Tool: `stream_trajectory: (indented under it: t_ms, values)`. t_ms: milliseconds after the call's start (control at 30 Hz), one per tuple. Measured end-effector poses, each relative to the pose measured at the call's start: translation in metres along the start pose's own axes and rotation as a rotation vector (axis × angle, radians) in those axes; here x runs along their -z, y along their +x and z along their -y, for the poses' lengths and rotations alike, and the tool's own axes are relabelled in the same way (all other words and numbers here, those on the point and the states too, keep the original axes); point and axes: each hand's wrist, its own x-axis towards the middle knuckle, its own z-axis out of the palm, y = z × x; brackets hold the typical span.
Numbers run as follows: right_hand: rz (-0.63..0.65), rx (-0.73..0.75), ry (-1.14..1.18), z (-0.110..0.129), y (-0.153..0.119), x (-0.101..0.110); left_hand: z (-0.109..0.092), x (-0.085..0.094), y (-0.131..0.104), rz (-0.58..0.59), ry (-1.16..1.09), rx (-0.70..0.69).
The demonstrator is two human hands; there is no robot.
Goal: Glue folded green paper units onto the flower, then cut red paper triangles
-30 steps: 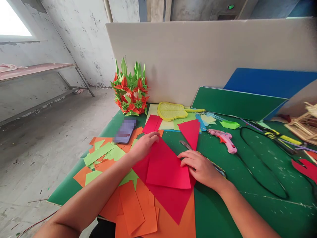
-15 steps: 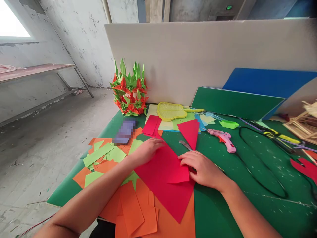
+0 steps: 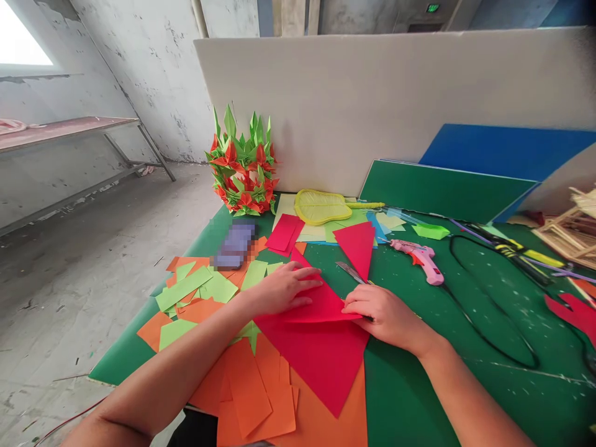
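Note:
A large red sheet of paper (image 3: 321, 366) lies in front of me, with a red layer (image 3: 310, 313) lifted over its upper part. My left hand (image 3: 288, 287) rests on this layer, fingers stretched out and slightly apart. At its right corner, the thumb and fingers of my right hand (image 3: 379, 312) pinch the red paper. A utility knife (image 3: 349, 270) lies just beyond the right hand, its rear part hidden by that hand. The tip of a red triangular piece (image 3: 357, 245) touches the knife's area. Smaller red pieces (image 3: 284, 234) lie past my left hand.
Orange sheets (image 3: 246, 385) and green paper scraps (image 3: 184, 290) cover the left side of the green table (image 3: 400, 397). A blurred phone (image 3: 235, 243), a flowerlike paper model (image 3: 244, 167) and a yellow fly swatter (image 3: 323, 207) stand or lie farther back. Rightward is a pink glue gun (image 3: 421, 259) with its cord.
My right hand has raised the corner of the red layer and moved slightly up and right. My left hand has shifted right, its fingers now more spread.

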Motion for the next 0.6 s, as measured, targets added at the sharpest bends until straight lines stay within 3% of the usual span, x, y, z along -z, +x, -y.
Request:
stream_trajectory:
  t_ms: [167, 433, 600]
  values:
    - [-0.018, -0.050, 0.072, 0.003, 0.001, 0.001, -0.002, 0.002, 0.000, 0.000, -0.082, -0.021]
    - [-0.123, -0.228, 0.087, 0.005, 0.005, -0.006, 0.007, 0.000, 0.005, -0.042, -0.439, -0.070]
    - [-0.137, -0.333, 0.064, -0.001, 0.004, -0.008, 0.011, 0.006, 0.005, -0.042, -0.732, 0.122]
